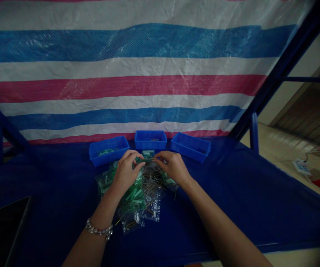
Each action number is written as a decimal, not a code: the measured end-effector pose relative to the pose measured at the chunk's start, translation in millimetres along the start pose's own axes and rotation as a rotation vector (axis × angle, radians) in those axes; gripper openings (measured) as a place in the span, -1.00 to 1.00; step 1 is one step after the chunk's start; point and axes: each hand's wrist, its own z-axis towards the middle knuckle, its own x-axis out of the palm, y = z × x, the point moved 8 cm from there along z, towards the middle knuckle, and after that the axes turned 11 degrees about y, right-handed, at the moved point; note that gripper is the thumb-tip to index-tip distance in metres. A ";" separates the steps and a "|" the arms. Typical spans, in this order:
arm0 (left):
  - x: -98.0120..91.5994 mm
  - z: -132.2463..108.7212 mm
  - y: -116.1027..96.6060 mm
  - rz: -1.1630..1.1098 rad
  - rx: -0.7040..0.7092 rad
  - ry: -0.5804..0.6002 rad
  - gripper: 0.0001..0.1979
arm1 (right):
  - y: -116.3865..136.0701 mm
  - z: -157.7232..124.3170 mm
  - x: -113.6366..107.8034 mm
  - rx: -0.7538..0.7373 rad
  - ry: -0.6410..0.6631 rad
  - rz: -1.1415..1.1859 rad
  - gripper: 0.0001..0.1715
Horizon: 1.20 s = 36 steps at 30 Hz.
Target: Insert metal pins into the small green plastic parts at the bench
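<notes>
My left hand [127, 170] is closed in a pinch on one end of a small, thin green piece [147, 160]. From the other side, my right hand [176, 167] pinches a thin metal pin [155, 158], its end meeting the green piece; the exact kind of both is too small to make out. Below the hands lie clear plastic bags with green strips [133, 194] and loose brass-coloured pins [152, 181]. A small stack of pale green pieces [148, 152] sits just beyond my fingertips.
Three blue bins stand in a row at the back: a left bin [108, 148] with green pieces, a middle bin [150, 140] and a right bin [190, 146]. A dark flat screen-like object [6, 230] lies at left on the blue table [232, 207]. Striped sheeting [126, 85] hangs behind.
</notes>
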 end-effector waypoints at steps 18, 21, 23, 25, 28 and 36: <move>37.9 -6.9 -20.4 0.239 0.012 0.285 -0.88 | -109.8 -64.4 -96.6 1.051 -0.497 -0.241 -0.64; 40.2 -8.6 -19.2 0.249 -0.015 0.312 -0.88 | -111.8 -65.8 -99.0 1.066 -0.486 -0.271 -0.64; 40.5 -8.9 -16.3 0.234 -0.032 0.324 -0.87 | -105.5 -60.1 -99.3 1.007 -0.474 -0.295 -0.63; 39.8 -8.3 -13.2 0.215 -0.044 0.323 -0.86 | -91.2 -43.6 -90.2 0.841 -0.383 -0.282 -0.64; 35.6 -6.2 -8.6 0.204 -0.061 0.292 -0.86 | -52.5 -10.7 -42.4 0.446 0.020 -0.166 -0.73; 21.1 -3.7 -5.1 0.201 -0.041 0.189 -0.86 | 0.6 -14.1 32.9 0.264 0.504 -0.347 -0.81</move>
